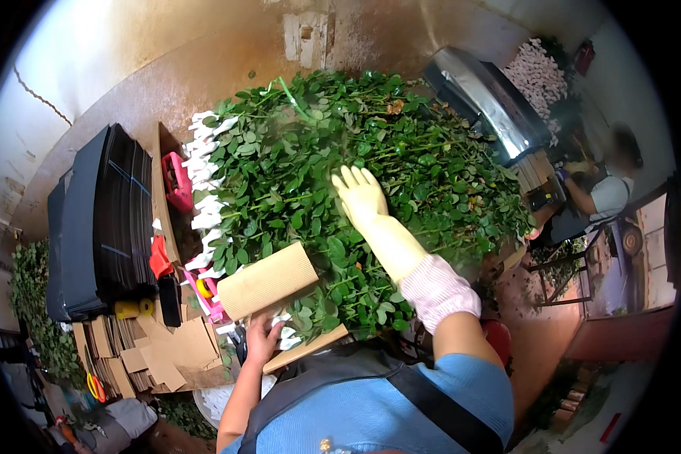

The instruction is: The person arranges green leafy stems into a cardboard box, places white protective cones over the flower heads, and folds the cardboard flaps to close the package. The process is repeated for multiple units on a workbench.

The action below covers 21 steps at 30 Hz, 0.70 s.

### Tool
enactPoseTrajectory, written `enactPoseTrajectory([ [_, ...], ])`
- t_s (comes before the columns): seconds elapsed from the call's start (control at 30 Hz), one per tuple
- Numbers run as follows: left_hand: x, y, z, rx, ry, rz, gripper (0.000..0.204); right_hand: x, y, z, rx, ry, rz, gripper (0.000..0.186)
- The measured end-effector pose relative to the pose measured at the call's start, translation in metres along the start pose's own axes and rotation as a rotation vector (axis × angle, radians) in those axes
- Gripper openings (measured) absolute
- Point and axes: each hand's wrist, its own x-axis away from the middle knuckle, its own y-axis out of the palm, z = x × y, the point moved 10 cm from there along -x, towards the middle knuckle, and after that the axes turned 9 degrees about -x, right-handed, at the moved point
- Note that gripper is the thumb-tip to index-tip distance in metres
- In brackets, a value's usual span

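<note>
A thick layer of leafy green stems (303,189), which look like rose stems, covers the table. White-covered flower heads (204,216) line its left side. My right hand (363,195), in a long pale yellow glove, lies on the leaves with its fingers stretched out. My bare left hand (261,342) is at the near edge, below a piece of corrugated cardboard (268,281) bent over the stems. Its fingers are curled beside white-covered heads (287,339); what they hold is hidden.
At left stand a stack of dark sheets (110,219), a pink tool (177,181), cut cardboard pieces (159,356) and orange-handled scissors (95,387). A shiny metal cover (492,98) is at the far right. Another person (609,193) works beyond it.
</note>
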Motion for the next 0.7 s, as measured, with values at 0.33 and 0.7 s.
enactPoseTrajectory([
  [0.33, 0.004, 0.001, -0.007, 0.006, 0.016, 0.024, 0.041, -0.1, -0.107, 0.01, -0.2, 0.048, 0.161, 0.023],
  [0.7, -0.001, -0.004, 0.019, -0.063, 0.06, -0.016, 0.041, -0.058, -0.014, 0.026, -0.104, -0.214, -0.291, 0.052],
])
